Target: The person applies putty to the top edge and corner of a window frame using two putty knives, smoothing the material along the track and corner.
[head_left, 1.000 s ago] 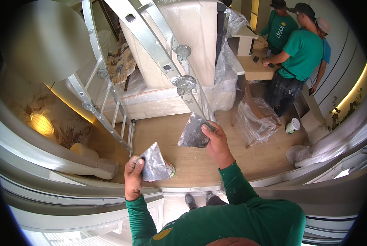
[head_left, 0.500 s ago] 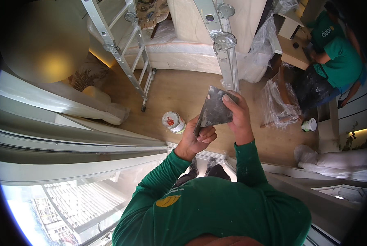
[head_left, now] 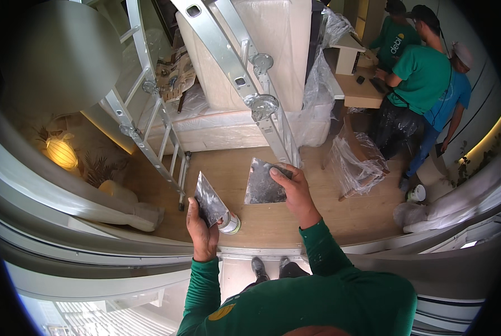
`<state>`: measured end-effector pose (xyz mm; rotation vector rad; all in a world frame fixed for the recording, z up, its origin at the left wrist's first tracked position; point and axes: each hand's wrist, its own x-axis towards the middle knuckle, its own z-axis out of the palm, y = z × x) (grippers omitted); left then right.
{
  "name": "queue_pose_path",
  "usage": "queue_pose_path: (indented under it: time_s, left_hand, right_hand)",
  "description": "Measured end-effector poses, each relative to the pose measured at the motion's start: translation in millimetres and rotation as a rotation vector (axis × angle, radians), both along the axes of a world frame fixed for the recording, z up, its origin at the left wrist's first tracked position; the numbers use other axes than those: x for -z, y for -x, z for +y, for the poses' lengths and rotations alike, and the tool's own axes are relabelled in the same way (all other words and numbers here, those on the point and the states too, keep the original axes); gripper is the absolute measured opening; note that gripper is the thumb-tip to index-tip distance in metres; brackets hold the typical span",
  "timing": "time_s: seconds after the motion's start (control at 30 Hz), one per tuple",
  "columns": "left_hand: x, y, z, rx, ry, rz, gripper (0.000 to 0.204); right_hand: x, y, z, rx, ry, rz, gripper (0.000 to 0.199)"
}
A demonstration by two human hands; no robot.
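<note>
My left hand (head_left: 203, 235) grips a thin metal scraper (head_left: 209, 200) by its lower edge, the blade tilted up and smeared with dried material. A second metal scraper (head_left: 264, 183), flat, dark and blotched with white residue, is pinched in my right hand (head_left: 296, 192), thumb across its face. The two blades are apart, side by side in front of me. A round can (head_left: 231, 225) with a whitish label stands on the floor just behind my left scraper, which partly hides it.
Aluminium ladder legs rise at left (head_left: 141, 126) and centre (head_left: 245, 78). Behind them a plastic-wrapped mattress (head_left: 222, 129) lies low. Several people (head_left: 424, 73) stand by a desk (head_left: 364, 89) at right, near a plastic-draped chair (head_left: 357, 165). A white bucket (head_left: 415, 194) sits farther right.
The two scrapers, close together before, are now separated. My left hand has moved left and turned its blade upward. The view has tilted up, showing more of the people at right.
</note>
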<state>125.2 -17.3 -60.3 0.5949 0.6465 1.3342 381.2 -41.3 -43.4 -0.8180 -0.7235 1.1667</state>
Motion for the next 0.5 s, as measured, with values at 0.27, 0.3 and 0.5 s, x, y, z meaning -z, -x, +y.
queue_pose_path:
  time_s: [0.27, 0.3, 0.5]
  left_hand:
    - [0, -35, -21, -0.244, -0.103, 0.217, 0.012]
    - [5, -41, -24, -0.3, -0.104, 0.241, 0.013]
    - [-7, -52, -19, -0.356, -0.125, 0.548, 0.019]
  right_hand:
    - [-8, 29, 1, 0.097, -0.015, -0.276, 0.027]
    - [-8, 32, -3, 0.082, -0.024, -0.291, 0.027]
    - [-3, 41, -8, 0.13, -0.127, -0.495, 0.03]
